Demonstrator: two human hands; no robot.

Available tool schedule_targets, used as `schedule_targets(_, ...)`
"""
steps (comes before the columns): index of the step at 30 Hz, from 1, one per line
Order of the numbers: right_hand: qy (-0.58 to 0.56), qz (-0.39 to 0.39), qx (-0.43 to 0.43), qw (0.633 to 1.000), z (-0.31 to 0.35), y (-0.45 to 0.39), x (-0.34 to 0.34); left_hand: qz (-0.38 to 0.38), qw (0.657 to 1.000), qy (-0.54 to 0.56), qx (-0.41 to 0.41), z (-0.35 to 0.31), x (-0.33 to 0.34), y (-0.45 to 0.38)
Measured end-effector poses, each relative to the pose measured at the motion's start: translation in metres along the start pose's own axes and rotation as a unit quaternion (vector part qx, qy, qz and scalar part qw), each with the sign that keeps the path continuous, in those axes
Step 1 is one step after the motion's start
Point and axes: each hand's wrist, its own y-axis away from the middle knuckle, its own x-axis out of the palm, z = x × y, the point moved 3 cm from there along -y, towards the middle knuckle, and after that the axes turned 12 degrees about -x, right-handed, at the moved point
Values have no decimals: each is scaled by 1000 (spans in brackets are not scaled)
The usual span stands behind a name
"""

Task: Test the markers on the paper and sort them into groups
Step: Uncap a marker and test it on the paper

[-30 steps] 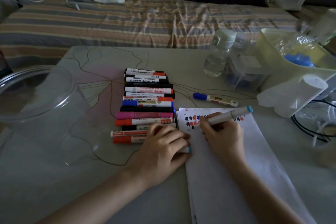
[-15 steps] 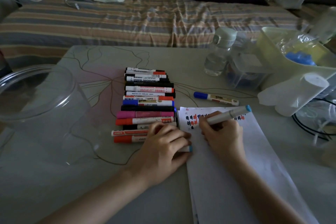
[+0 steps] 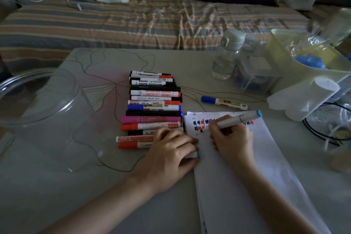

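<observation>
A white sheet of paper [image 3: 252, 186] lies on the table at the right, with black, red and blue test marks near its top edge. My right hand [image 3: 232, 139] grips a grey marker with a light-blue end [image 3: 239, 119], its tip down on the paper by the marks. My left hand [image 3: 171, 155] rests at the paper's left edge and holds that marker's cap [image 3: 194, 155], of which only the blue end shows. A row of several markers [image 3: 153, 108] lies side by side left of the paper. One blue-capped marker [image 3: 224, 102] lies apart behind the paper.
A large clear plastic jar [image 3: 38, 116] lies on its side at the left. At the back right stand a water bottle [image 3: 227, 55], a clear box [image 3: 254, 74], a pale tray with bags [image 3: 311, 74], a paper roll [image 3: 305, 97] and black cables [image 3: 322, 131]. A striped bed is behind the table.
Almost nothing moved. My right hand shifted the marker tip very slightly on the paper; my left hand stays still.
</observation>
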Motion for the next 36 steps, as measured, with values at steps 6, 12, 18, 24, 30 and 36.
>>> schedule_targets(6, 35, -13, -7, 999, -1, 0, -2, 19, 1000, -3, -4, 0, -1, 0)
schedule_targets(12, -120, 9, 32, 992, 29, -3, -16, -38, 992, 98, -67, 0, -32, -4)
schedule_targets(18, -249, 56, 136, 957, 81, -1, -32, -53, 886, 351, -297, -29, -75, -12)
schedule_targets(24, -320, 33, 186, 928, 93, 35, -46, -69, 692, 566, -444, -32, -68, 7)
schedule_targets(30, -329, 39, 183, 926, 94, 39, -58, -12, 684, 595, -422, -48, -64, 4)
schedule_targets(36, -337, 75, 183, 920, 98, 38, -56, 22, 694, 594, -407, -56, -64, -2)
